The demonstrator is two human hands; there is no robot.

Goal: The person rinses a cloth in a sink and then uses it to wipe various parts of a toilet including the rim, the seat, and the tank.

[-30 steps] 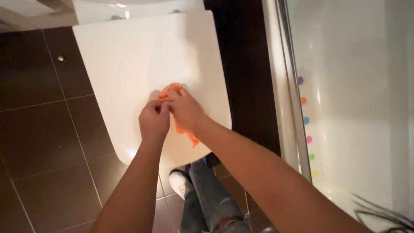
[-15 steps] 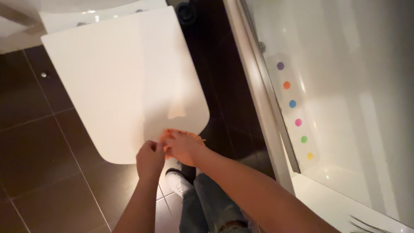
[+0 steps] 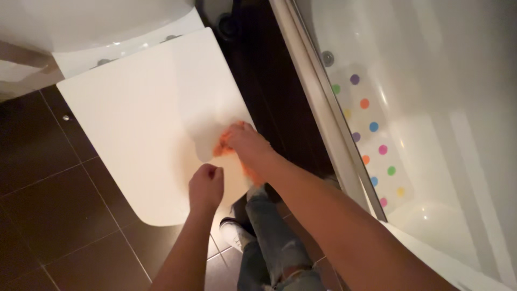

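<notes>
Seen from the head camera, the right hand (image 3: 245, 144) presses a crumpled orange cloth (image 3: 223, 147) near the right edge of the closed white toilet lid (image 3: 140, 118). The left hand (image 3: 205, 186) is a loose empty fist beside it. The cloth looks soft, light and limp, easy to bunch anywhere.

The cloth (image 3: 229, 148) is bright orange against the plain white lid (image 3: 140, 124). The floor (image 3: 48, 215) is dark brown tile with pale grout lines, and the jeans (image 3: 272, 242) are faded blue-grey. The white tub (image 3: 431, 108) carries a pattern of purple, orange, blue, pink, green and yellow dots (image 3: 371, 126).
</notes>
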